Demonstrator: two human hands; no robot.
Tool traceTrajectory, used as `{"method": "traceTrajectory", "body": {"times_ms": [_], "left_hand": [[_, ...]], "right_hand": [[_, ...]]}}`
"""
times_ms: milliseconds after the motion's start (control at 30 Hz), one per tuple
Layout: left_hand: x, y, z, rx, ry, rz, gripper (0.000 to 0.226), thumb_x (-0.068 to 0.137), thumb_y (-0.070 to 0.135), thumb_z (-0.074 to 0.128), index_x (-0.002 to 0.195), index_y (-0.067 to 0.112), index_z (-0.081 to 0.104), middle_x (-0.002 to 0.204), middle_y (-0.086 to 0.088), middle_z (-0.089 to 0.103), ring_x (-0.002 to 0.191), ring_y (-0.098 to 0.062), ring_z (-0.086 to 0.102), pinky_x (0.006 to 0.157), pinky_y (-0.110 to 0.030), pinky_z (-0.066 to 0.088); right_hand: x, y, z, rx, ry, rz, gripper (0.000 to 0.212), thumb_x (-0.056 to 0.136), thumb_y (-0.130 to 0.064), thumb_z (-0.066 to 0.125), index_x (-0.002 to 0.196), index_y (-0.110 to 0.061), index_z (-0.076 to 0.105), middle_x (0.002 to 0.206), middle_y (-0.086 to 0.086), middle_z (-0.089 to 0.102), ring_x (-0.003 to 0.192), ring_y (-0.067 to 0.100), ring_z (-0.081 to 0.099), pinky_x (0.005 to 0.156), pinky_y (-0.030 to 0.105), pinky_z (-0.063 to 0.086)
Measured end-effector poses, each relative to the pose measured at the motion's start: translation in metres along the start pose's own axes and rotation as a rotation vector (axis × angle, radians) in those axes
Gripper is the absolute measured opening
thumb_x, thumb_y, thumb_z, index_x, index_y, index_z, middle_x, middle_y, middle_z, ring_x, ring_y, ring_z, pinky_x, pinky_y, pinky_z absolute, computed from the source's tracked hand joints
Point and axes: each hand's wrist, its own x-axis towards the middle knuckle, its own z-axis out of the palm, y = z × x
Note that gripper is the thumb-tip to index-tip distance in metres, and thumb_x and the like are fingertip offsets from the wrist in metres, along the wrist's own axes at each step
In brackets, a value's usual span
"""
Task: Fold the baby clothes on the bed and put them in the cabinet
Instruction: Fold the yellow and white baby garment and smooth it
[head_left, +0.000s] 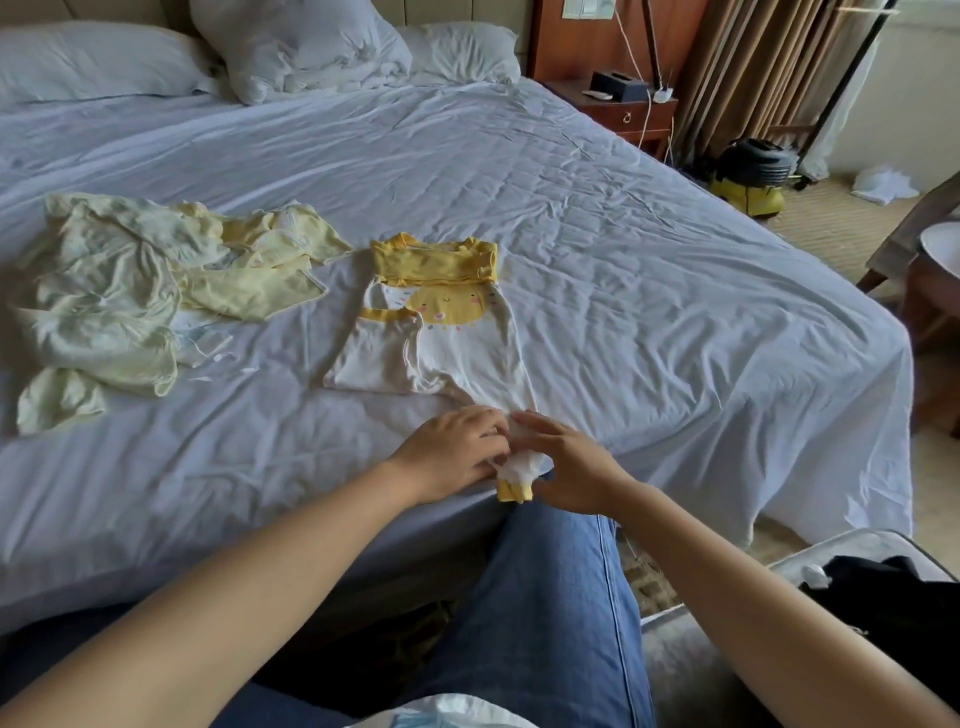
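Note:
A white baby garment with a yellow sun print and yellow collar (441, 322) lies flat on the bed, its sides folded inward. Its lower end with a yellow cuff is bunched at the bed's front edge. My left hand (452, 452) and my right hand (571, 462) both grip that bunched lower end from either side. A heap of pale yellow and cream baby clothes (150, 291) lies unfolded on the left part of the bed.
The bed (623, 260) has a wrinkled white sheet, with pillows (291, 47) at its head. A wooden nightstand (623, 109) stands at the back right, a yellow vacuum (748, 176) sits on the floor, and an open suitcase (857, 582) is at the lower right.

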Motion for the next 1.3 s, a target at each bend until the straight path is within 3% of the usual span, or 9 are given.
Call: {"method": "traceTrajectory", "body": {"times_ms": [133,233,333,400,467,667,867,1067,1300], "left_hand": [[0.001,0.006,-0.012,-0.179,-0.005,-0.271,0.017,0.097,0.033,0.054,0.099,0.017,0.049,0.086,0.003,0.057,0.076,-0.020,0.055,0.060,-0.031,0.031],[0.005,0.009,-0.020,-0.243,-0.005,-0.360,0.018,0.099,0.033,0.050,0.103,0.017,0.044,0.082,0.004,0.054,0.075,-0.021,0.056,0.059,-0.033,0.035],[0.008,0.007,-0.024,-0.341,0.078,-0.416,0.015,0.098,0.034,0.052,0.101,0.021,0.046,0.092,0.002,0.062,0.083,-0.020,0.061,0.068,-0.037,0.047],[0.008,0.003,-0.023,-0.422,0.115,-0.455,0.013,0.097,0.036,0.052,0.098,0.023,0.047,0.091,0.004,0.062,0.082,-0.017,0.061,0.072,-0.040,0.050],[0.010,0.001,-0.023,-0.503,0.119,-0.483,0.012,0.098,0.035,0.051,0.096,0.024,0.047,0.087,0.006,0.061,0.081,-0.015,0.059,0.075,-0.040,0.048],[0.020,-0.007,-0.028,-0.585,0.205,-0.576,0.018,0.100,0.035,0.049,0.101,0.017,0.054,0.084,0.005,0.062,0.075,-0.016,0.058,0.071,-0.038,0.045],[0.042,-0.032,-0.041,-0.424,0.431,-0.718,0.021,0.096,0.040,0.055,0.083,0.024,0.057,0.074,0.012,0.060,0.074,-0.014,0.058,0.062,-0.027,0.034],[0.068,-0.085,-0.041,-0.168,0.509,-0.798,0.031,0.094,0.039,0.058,0.075,0.015,0.064,0.086,-0.005,0.063,0.089,-0.026,0.058,0.069,-0.035,0.041],[0.092,-0.140,-0.016,0.074,0.383,-0.757,0.030,0.089,0.041,0.062,0.076,0.016,0.072,0.088,-0.003,0.062,0.091,-0.028,0.054,0.077,-0.036,0.040]], "right_hand": [[-0.005,-0.001,-0.002,-0.029,-0.110,-0.030,0.084,0.062,-0.040,0.067,0.143,-0.033,0.044,0.160,-0.010,0.021,0.147,0.007,0.017,0.114,0.032,0.032],[-0.005,-0.010,-0.006,0.040,0.043,-0.006,0.075,0.068,-0.036,0.077,0.138,-0.031,0.049,0.149,-0.013,0.041,0.129,0.009,0.046,0.097,0.031,0.045],[0.004,-0.016,-0.013,0.154,0.353,0.166,0.033,0.076,-0.017,0.072,0.108,-0.019,0.069,0.106,-0.003,0.069,0.096,0.018,0.063,0.076,0.031,0.047],[0.015,-0.016,-0.021,0.336,0.454,0.225,0.009,0.075,-0.013,0.069,0.084,-0.011,0.068,0.073,-0.003,0.063,0.070,0.011,0.059,0.064,0.030,0.042],[0.022,-0.015,-0.030,0.446,0.462,0.207,0.015,0.071,-0.016,0.062,0.071,-0.001,0.059,0.059,-0.002,0.049,0.056,0.008,0.044,0.055,0.030,0.035],[0.041,-0.017,-0.041,0.508,0.390,0.204,0.019,0.086,-0.006,0.058,0.075,0.008,0.051,0.064,0.005,0.043,0.059,0.012,0.039,0.054,0.030,0.030],[0.095,-0.034,-0.054,0.728,0.563,0.290,0.013,0.090,-0.011,0.057,0.086,-0.002,0.066,0.072,0.004,0.061,0.066,0.015,0.054,0.060,0.033,0.042],[0.159,-0.035,-0.051,0.537,0.593,0.363,0.016,0.094,-0.028,0.054,0.092,-0.018,0.067,0.082,0.002,0.068,0.080,0.023,0.064,0.069,0.036,0.049],[0.196,-0.015,-0.037,0.097,0.566,0.430,0.028,0.098,-0.029,0.043,0.113,-0.022,0.065,0.102,0.010,0.069,0.108,0.025,0.054,0.093,0.034,0.033]]}}
